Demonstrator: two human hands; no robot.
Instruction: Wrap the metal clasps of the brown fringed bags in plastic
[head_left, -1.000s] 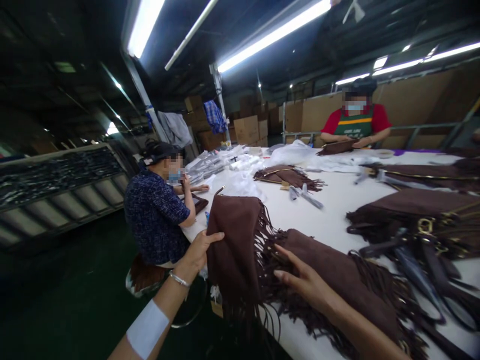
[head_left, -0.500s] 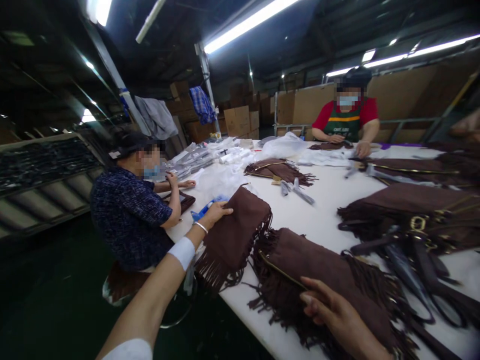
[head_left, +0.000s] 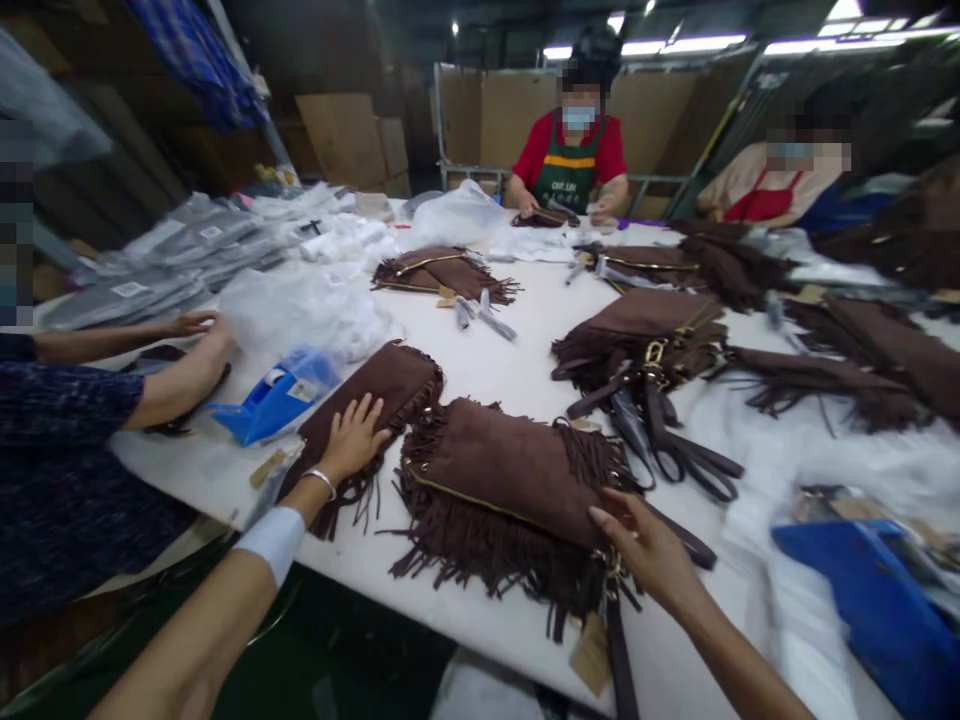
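My left hand lies flat with spread fingers on a dark brown fringed bag. A second brown fringed bag, with a gold zip along its near side, lies in front of me. My right hand touches this bag's right end with thumb and fingers apart. Below that end hang a dark strap and a brown paper tag. Beyond my left hand stands a blue tape dispenser.
Several more fringed bags lie on the white table. Clear plastic bags are heaped at left; a blue bin stands at right. A co-worker's arm reaches in from the left; other people sit across the table.
My view has turned right. The left bag, lifted and tilted before, now lies on the table under my flattened left hand. My right hand has moved from the zip to the other bag's right end.
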